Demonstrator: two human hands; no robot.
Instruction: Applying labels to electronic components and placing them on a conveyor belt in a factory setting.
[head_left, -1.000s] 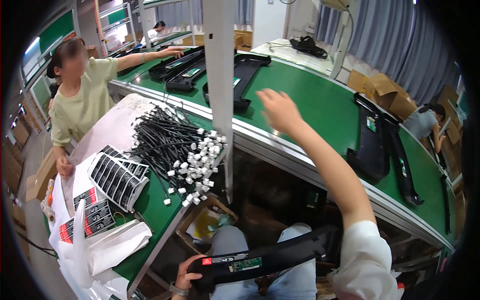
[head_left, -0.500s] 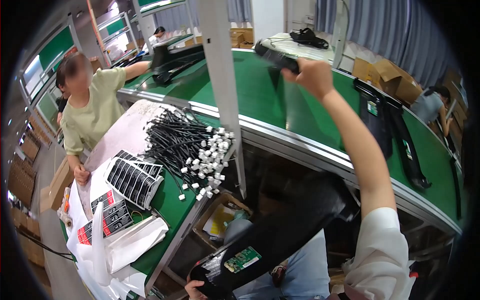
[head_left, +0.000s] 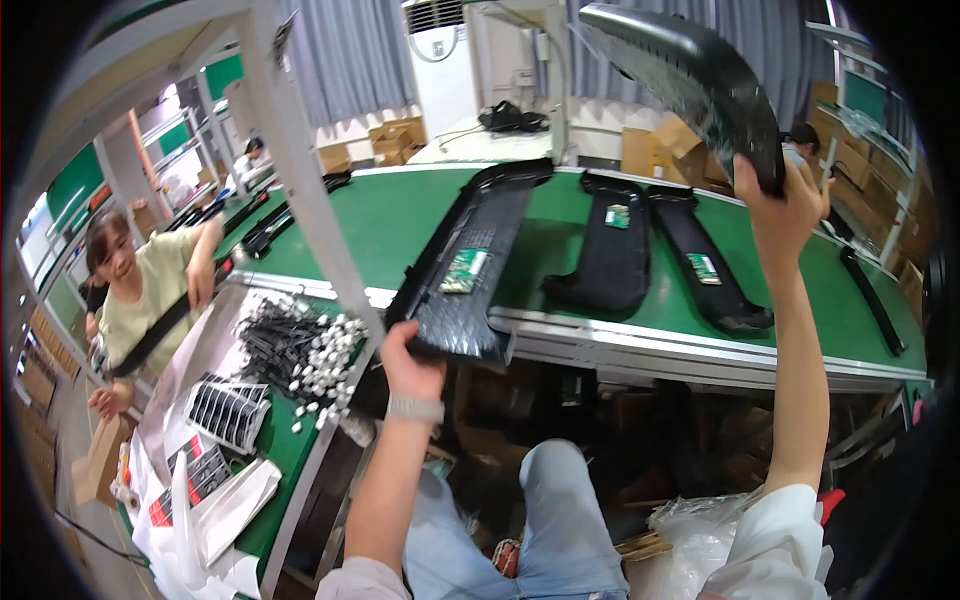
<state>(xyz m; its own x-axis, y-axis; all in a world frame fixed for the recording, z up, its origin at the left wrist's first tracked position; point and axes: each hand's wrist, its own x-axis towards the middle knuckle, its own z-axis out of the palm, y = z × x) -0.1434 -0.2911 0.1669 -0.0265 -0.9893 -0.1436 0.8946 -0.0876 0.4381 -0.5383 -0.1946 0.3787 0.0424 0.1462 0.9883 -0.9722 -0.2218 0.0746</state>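
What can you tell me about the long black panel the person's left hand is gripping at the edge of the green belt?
The panel is long, black and tray-like, seemingly moulded plastic, with raised rims and a ribbed or textured inner face. A small green circuit board sits inside it near the middle. It lies lengthwise across the green belt, its near end overhanging the metal edge, where the left hand grips it.

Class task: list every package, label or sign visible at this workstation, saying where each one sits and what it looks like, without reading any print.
Cardboard boxes: brown, stacked by the far curtain.
More boxes: brown, behind the green belt.
Red-and-black label sheets: flat on the near-left bench.
Clear plastic bag: crumpled, lower right.
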